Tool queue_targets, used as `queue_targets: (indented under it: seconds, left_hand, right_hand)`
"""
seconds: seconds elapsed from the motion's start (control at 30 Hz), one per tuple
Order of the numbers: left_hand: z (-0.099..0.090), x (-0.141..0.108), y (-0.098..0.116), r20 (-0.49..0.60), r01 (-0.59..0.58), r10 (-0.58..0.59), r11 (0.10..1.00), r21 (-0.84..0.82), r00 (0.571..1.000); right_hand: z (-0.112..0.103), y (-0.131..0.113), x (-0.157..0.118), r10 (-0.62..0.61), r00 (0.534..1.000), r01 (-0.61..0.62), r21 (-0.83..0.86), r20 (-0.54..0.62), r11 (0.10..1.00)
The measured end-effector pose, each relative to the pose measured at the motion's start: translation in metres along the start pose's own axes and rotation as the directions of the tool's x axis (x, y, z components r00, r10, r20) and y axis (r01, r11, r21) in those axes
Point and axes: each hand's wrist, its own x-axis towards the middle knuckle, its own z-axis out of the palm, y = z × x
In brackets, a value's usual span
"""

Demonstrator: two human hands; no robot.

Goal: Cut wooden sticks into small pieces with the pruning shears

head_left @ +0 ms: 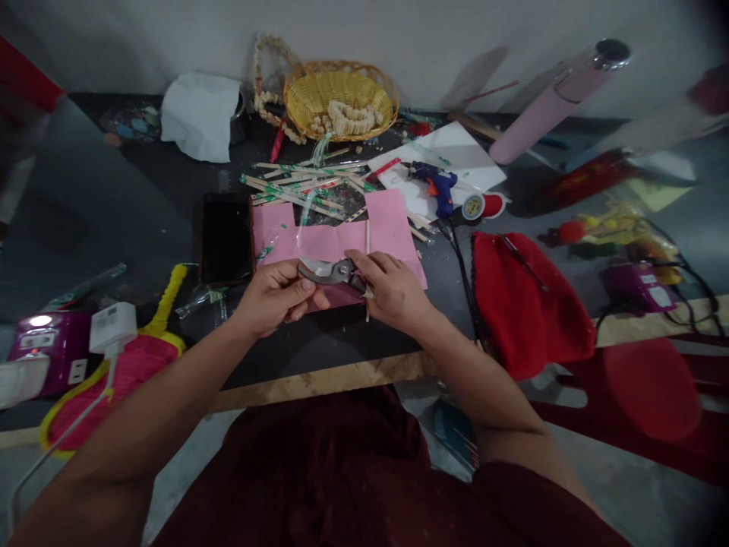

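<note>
Pruning shears [324, 271] lie across between my hands, curved blades pointing left. My left hand [277, 296] is closed with its fingers pinched at the blade tips. On the other side, my right hand [396, 292] wraps around the handle end near the pivot. A thin wooden stick [367, 237] stretches above and below the right fingers; whether they grip it too is hidden. Beneath the hands is a cut sheet of pink paper [276, 228]. Behind it are several chopsticks [296, 186] with green-printed wrappers.
A phone [226, 237] lies to the left. At the back stands a wicker basket [307, 91] with small wooden pieces. A blue glue gun [436, 186], a red thread spool [493, 204] and a red cloth [524, 311] are to the right. A pink flask [561, 99] stands behind them.
</note>
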Motion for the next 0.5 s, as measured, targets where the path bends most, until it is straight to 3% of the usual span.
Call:
queue_targets:
  seconds: [0.27,0.5]
  left_hand:
    - [0.0009,-0.0005,0.0007,0.038,0.025,-0.022,0.996,-0.088,0.999]
    - [-0.0032,0.0003,0.004,0.113,0.135,-0.129,0.989,-0.052,0.985]
  right_hand:
    - [-0.0027,0.0006,0.0002,-0.011,0.999,0.012,-0.018,0.033,1.0]
    - [-0.0009,0.0071,0.004,-0.06,0.998,0.06,-0.024,0.015,0.998]
